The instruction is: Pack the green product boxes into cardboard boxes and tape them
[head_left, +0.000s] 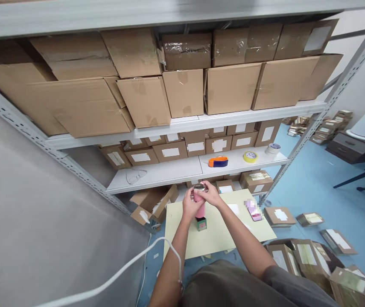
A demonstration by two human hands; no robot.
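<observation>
Both hands are closed around a pink cylindrical bottle [200,209] with a round, metal-rimmed top. My left hand [190,206] wraps its left side, while my right hand [213,196] grips the upper right, fingers at the rim. Directly below the bottle stands a small green box [202,224] on the pale yellow table [216,244]; whether the bottle's lower end is inside the box or just behind it, I cannot tell. To the right on the tabletop lies a phone [254,209], partly blurred.
Above the table, a shelf [169,171] carries glasses [135,175], an orange-and-blue tape dispenser [218,161], yellow tape [250,157] and white tape [272,148]. An open carton [155,204] stands at the left. A white cable [118,275] crosses near my left arm. Boxes [280,215] lie on the floor.
</observation>
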